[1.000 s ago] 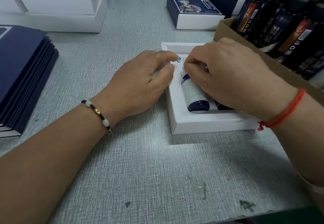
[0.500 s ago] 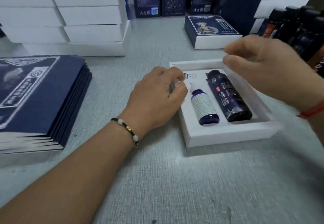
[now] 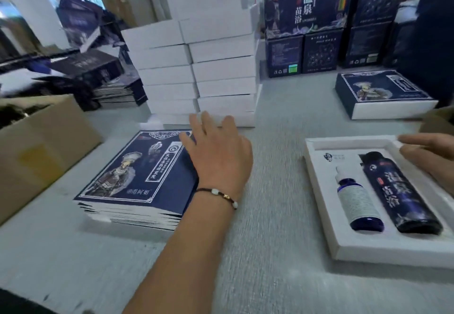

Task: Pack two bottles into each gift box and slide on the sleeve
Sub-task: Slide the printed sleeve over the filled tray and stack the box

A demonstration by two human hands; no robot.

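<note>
Left hand point(image 3: 216, 156) at 11 o'clock, fingers spread, over right edge of sleeve stack point(image 3: 137, 178). Right hand point(image 3: 430, 156) at 3 o'clock, fingers relaxed, holding nothing, at gift box point(image 3: 319, 190) rim. 2 bottles point(image 3: 358, 203) lay inside box.

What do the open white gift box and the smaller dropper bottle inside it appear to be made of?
Gift box: matte white cardboard, judging by its thick folded walls. Dropper bottle: glossy dark blue body, glass or plastic, cannot tell which, with a pale label.
</note>
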